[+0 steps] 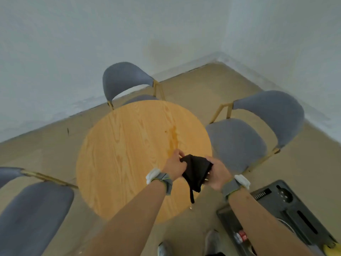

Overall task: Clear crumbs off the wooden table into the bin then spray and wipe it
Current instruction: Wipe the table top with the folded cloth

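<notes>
A round wooden table (125, 152) fills the middle of the view, with a darker streak (173, 139) running down its right half. Above its near right edge I hold a black cloth (197, 172) bunched between both hands. My left hand (174, 166) grips the cloth's left side, and my right hand (218, 174) grips its right side. A strip of the cloth hangs down below my hands. A dark open case or bin (287, 207) lies on the floor at the lower right, partly hidden by my right forearm.
Three grey upholstered chairs surround the table: one at the far side (125, 80), one at the right (245, 137), one at the near left (31, 215). A yellow object (331, 249) peeks in at the bottom right corner. My shoes (212, 241) show on the beige floor.
</notes>
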The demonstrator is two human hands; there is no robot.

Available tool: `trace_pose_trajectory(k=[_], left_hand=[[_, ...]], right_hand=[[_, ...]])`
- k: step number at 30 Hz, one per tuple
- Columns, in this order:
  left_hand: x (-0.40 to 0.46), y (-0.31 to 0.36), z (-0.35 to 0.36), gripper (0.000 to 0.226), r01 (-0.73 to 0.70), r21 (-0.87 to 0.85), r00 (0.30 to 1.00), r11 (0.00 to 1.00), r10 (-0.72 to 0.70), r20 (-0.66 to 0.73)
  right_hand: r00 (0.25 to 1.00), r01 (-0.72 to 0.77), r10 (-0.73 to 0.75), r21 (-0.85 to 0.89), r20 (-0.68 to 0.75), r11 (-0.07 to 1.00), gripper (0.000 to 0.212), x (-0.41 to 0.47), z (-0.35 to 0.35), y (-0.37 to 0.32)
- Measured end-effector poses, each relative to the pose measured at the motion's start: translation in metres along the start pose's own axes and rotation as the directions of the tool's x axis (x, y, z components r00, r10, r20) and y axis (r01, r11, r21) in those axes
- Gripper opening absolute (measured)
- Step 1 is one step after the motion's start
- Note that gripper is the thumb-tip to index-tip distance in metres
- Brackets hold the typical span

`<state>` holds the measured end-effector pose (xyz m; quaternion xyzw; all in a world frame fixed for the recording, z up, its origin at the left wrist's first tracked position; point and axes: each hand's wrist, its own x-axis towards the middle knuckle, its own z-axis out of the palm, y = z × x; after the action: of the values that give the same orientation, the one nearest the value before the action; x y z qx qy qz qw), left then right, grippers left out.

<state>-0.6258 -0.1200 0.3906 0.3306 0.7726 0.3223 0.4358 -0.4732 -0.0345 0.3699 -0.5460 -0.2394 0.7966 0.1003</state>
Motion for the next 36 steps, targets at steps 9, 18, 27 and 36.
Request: trace_pose_trajectory(k=[9, 18, 27, 36], left_hand=[[0.018, -0.08, -0.009, 0.028, 0.274, 0.008, 0.962, 0.962, -0.274, 0.0], [0.061, -0.117, 0.018, 0.037, 0.321, 0.32, 0.941, 0.891, -0.261, -0.217], [0.068, -0.16, 0.116, 0.058, 0.169, 0.588, 0.92, 0.791, 0.087, -0.381], [0.093, -0.178, 0.164, 0.065, 0.302, 0.525, 0.88, 0.796, -0.021, -0.474]], right_hand=[[0.985, -0.135, 0.08, -0.404, -0.151, 0.905, 0.035, 0.074, -0.031, -0.003], [0.975, 0.008, -0.201, -0.896, -0.091, 0.444, 0.031, 0.135, -0.04, -0.023], [0.768, 0.131, -0.635, -0.991, 0.087, 0.024, 0.064, 0.151, -0.052, 0.067], [0.745, -0.025, -0.663, -0.991, 0.069, -0.131, 0.079, 0.189, -0.044, 0.115]])
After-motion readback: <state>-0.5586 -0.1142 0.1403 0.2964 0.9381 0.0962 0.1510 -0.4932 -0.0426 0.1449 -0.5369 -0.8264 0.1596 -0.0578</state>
